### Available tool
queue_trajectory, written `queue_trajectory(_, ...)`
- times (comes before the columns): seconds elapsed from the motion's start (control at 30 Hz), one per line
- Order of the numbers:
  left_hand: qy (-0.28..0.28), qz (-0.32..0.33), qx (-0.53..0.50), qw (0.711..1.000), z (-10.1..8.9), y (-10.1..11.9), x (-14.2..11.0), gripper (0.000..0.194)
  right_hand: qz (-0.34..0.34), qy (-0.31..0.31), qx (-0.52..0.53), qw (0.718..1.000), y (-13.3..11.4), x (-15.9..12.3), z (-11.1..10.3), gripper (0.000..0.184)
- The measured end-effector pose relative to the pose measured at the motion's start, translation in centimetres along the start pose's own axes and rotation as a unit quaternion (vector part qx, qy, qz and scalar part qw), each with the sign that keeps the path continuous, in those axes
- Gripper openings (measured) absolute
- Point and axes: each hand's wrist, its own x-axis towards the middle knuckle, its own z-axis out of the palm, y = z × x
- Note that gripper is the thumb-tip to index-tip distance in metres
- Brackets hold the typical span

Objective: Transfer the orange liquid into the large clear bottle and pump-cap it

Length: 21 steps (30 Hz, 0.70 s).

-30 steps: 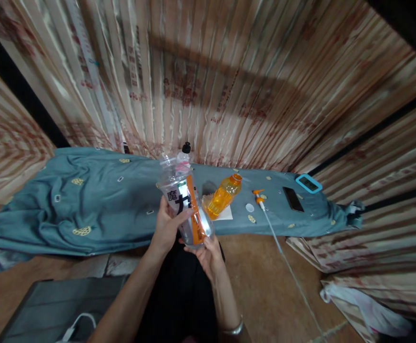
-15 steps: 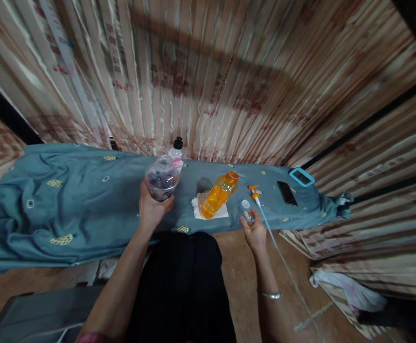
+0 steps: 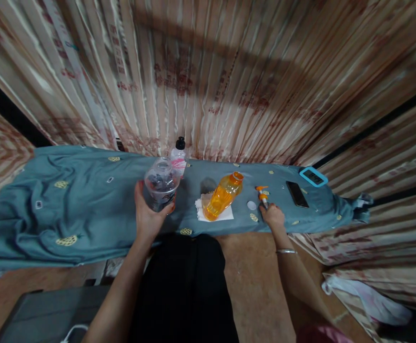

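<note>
My left hand (image 3: 146, 216) is wrapped round a large clear plastic bottle (image 3: 160, 183) with a dark label, held upright over the teal cloth (image 3: 86, 205). My right hand (image 3: 272, 215) rests on the cloth with its fingers closed around the orange-and-white pump dispenser (image 3: 262, 194), whose long tube is hidden under the hand. A small white cap (image 3: 251, 206) lies just left of that hand. An orange bottle (image 3: 224, 196) stands on a white napkin (image 3: 213, 214) between my hands.
A small bottle with a black cap and pink label (image 3: 178, 157) stands behind the clear bottle. A dark phone (image 3: 297, 194) and a blue-framed device (image 3: 314, 176) lie at the cloth's right end. Striped curtains hang behind; a grey box (image 3: 50, 312) sits lower left.
My right hand left the clear bottle, reached right and closed on the pump dispenser. My left hand tipped the clear bottle upright and lowered it toward the cloth.
</note>
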Motion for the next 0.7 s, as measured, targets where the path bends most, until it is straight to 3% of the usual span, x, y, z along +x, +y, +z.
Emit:
queue_trajectory(0.13,0.055,0.044,0.04,0.997,-1.8,2.5,-3.1,0.097,0.003,-0.04,-0.012,0.999,-0.2,1.4,0.0,0.041)
queue_trajectory(0.23,-0.006,0.09,0.015,0.996,-1.0,5.3,-5.1,0.081,0.0,-0.045,0.012,0.999,0.3,1.2,-0.4,0.041)
queue_trajectory(0.33,-0.137,0.074,-0.064,0.986,2.7,7.3,-5.8,0.073,0.001,-0.024,0.071,0.997,1.7,-0.2,-1.6,0.041)
queue_trajectory(0.47,-0.178,0.012,-0.097,0.979,9.2,8.4,-4.9,0.103,0.008,0.047,0.195,0.98,5.3,-3.6,-4.4,0.041)
queue_trajectory(0.57,-0.189,0.0,-0.079,0.979,12.4,8.6,-4.0,0.111,0.011,0.118,0.305,0.945,8.1,-6.7,-6.5,0.039)
queue_trajectory(0.7,-0.207,-0.018,-0.057,0.976,13.4,8.4,-3.2,0.098,0.0,0.231,0.479,0.847,9.5,-10.0,-9.0,0.037)
